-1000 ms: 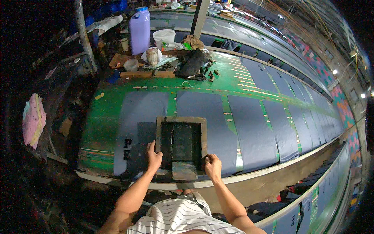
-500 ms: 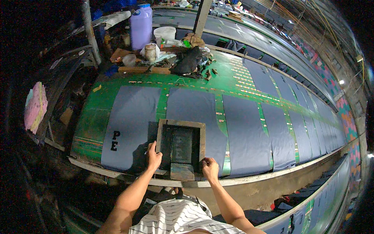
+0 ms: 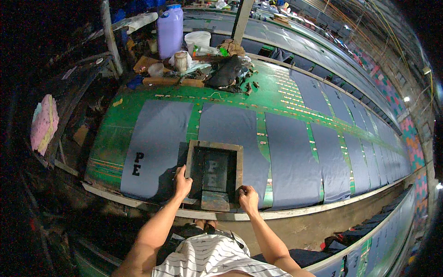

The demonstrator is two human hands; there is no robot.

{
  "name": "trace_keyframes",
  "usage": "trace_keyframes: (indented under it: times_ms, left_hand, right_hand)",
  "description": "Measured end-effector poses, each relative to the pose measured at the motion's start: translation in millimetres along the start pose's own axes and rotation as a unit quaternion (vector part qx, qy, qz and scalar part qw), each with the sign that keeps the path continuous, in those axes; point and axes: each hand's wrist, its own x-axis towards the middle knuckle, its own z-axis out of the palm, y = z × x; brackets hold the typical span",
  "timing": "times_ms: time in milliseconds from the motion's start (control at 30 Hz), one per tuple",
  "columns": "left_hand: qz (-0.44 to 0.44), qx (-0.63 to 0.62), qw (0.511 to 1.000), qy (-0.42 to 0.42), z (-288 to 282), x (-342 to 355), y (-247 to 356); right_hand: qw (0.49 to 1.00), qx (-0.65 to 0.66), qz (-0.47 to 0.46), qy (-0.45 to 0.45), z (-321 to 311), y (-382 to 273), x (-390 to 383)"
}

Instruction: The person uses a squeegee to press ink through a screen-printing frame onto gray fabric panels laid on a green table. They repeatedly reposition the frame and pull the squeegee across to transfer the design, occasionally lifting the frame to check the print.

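Observation:
A wooden screen-printing frame rests over the second dark blue-grey fabric panel at the table's near edge. Its dark mesh bears a stencil of block letters. A flat, stained squeegee-like board lies at the near end of the frame. My left hand is closed on the frame's left side, thumb along the wood. With curled fingers my right hand grips the near right corner. The leftmost fabric panel carries black printed letters.
More fabric panels run along the green table to the right. At the back stand a purple jug, a white bucket and a black cloth heap. A post rises behind; pink foam hangs left.
The view has shifted slightly. The stencil letters in the mesh look paler and clearer now. Both hands stay at the same places on the frame.

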Motion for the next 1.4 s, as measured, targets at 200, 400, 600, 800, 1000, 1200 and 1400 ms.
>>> trace_keyframes:
  times_ms: [200, 400, 600, 800, 1000, 1200, 1400]
  left_hand:
    - [0.051, 0.006, 0.997, 0.049, 1.9, -2.4, -1.1]
    - [0.036, -0.017, 0.999, 0.017, 2.5, 4.5, -11.6]
    - [0.014, 0.026, 1.000, 0.009, -6.0, -3.6, 13.1]
    - [0.043, 0.057, 0.997, 0.015, -0.8, 3.5, -9.0]
    - [-0.004, 0.019, 1.000, 0.002, 0.3, 2.1, -3.0]
    - [0.013, 0.024, 1.000, 0.007, 0.5, 3.4, -5.2]
    - [0.015, 0.043, 0.999, 0.006, 3.8, 5.0, -7.0]
  right_hand:
    - [1.000, 0.004, 0.000, 0.006, 2.8, 0.7, 0.7]
    - [0.999, -0.002, -0.026, -0.025, -1.6, 7.3, 4.5]
    - [0.965, -0.054, -0.248, -0.068, -26.7, -56.7, -26.4]
    - [0.862, -0.252, -0.417, -0.139, -2.3, -71.3, -41.2]
    - [0.930, -0.169, -0.271, -0.184, 6.7, -78.4, 11.0]
    - [0.910, -0.218, -0.204, -0.287, -8.3, -89.0, 17.0]
    - [0.918, -0.177, -0.307, -0.178, 15.6, -59.1, -42.5]
